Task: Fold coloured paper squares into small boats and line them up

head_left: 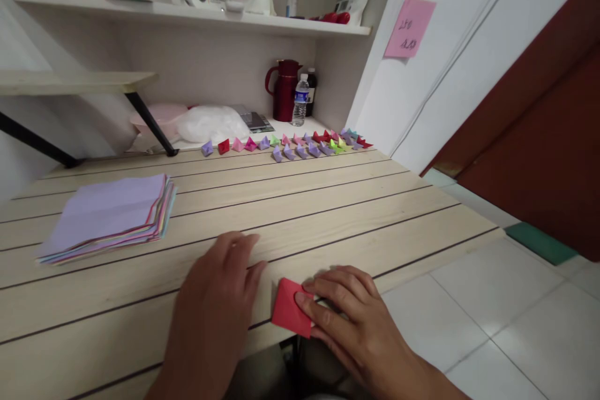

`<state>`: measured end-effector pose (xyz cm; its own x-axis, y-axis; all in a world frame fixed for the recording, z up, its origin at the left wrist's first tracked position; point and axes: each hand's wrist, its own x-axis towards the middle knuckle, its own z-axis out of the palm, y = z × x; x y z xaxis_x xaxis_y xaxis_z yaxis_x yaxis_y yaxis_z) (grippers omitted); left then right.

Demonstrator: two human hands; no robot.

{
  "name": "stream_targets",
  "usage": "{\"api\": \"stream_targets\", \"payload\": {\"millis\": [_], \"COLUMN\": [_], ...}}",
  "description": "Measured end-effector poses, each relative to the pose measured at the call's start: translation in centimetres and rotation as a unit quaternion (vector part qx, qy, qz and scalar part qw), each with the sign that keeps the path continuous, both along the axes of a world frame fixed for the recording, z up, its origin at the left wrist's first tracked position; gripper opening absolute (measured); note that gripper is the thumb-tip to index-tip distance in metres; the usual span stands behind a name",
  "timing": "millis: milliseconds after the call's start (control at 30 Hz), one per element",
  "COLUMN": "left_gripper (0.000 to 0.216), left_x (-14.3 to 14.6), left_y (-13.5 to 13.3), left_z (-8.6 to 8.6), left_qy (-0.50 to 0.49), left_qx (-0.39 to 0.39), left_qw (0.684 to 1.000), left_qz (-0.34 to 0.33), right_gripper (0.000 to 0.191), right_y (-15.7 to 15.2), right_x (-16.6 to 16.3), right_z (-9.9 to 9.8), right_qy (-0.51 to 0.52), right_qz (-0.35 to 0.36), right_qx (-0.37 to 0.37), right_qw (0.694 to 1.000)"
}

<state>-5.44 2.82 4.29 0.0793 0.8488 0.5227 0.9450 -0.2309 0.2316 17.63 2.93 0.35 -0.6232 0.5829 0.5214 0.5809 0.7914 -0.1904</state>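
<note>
A small folded red paper (288,309) lies at the near edge of the slatted wooden table (328,200). My right hand (356,319) presses on its right side with fingertips flat and slightly curled. My left hand (215,306) rests flat on the table just left of the paper, fingers together, holding nothing. A stack of coloured paper sheets (110,215), lilac on top, lies at the left. Several small folded paper boats (300,145) in purple, pink, red and green stand in rows at the table's far edge.
Behind the boats stand a dark red jug (284,89), a water bottle (300,100) and a white plastic bag (210,124). A shelf (187,12) above holds boxes and a bottle. A pink note (409,27) sticks to the wall. White tiled floor lies at right.
</note>
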Motion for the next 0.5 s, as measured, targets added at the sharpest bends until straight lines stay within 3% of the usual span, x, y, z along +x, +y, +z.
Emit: {"api": "stream_targets", "payload": {"millis": [33, 100, 200, 300, 500], "left_gripper": [0.026, 0.033, 0.043, 0.043, 0.032], "left_x": [-0.2, -0.2, 0.7, 1.5, 0.1], "left_y": [-1.1, -3.3, -5.3, -5.3, -4.4], "left_z": [-0.6, -1.9, -4.1, -5.7, -5.9], "left_qy": [0.036, 0.059, 0.096, 0.127, 0.174], "left_qx": [0.111, 0.185, 0.209, 0.208, 0.162], "left_qw": [0.993, 0.981, 0.973, 0.969, 0.96], "left_qz": [-0.002, 0.013, -0.02, -0.044, -0.148], "right_gripper": [0.036, 0.036, 0.036, 0.034, 0.035], "right_y": [-0.1, -0.3, -0.6, -0.7, -0.8], "right_x": [-0.1, -0.3, -0.6, -0.7, -0.2], "right_z": [0.0, -0.1, -0.5, -0.9, -0.9], "right_qy": [0.004, 0.012, 0.024, 0.031, 0.043], "right_qz": [-0.003, -0.01, -0.014, -0.015, -0.004], "right_qx": [-0.002, -0.005, 0.001, 0.015, -0.006], "right_qw": [1.0, 1.0, 1.0, 0.999, 0.999]}}
